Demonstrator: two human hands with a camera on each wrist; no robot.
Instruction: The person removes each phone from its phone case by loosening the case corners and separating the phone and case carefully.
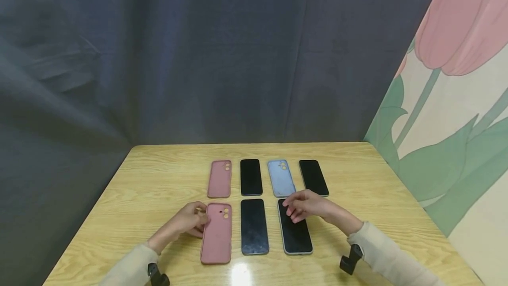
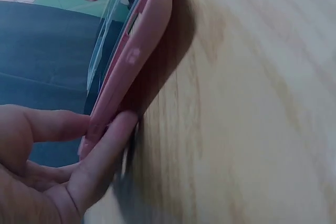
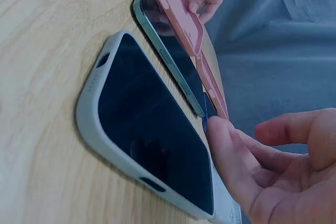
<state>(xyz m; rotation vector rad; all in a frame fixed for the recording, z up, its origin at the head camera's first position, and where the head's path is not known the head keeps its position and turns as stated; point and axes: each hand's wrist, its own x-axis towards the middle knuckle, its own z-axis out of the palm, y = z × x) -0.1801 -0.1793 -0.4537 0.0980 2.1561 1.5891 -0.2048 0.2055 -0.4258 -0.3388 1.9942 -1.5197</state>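
My left hand pinches the left edge of a pink phone case, its inner side facing up. In the left wrist view, that case's rim is tilted clear of the wooden surface on one side, thumb and fingers on either face. My right hand, fingers loosely bent and holding nothing, is over the upper end of a phone in a pale case. Seen from the right wrist, the phone in its pale case lies flat, screen up. Between the hands lies a bare phone.
Along the back row lie a second pink case, a dark-screened phone, a light blue case and another phone. A dark curtain hangs behind the wooden table; a flower-painted wall stands on the right.
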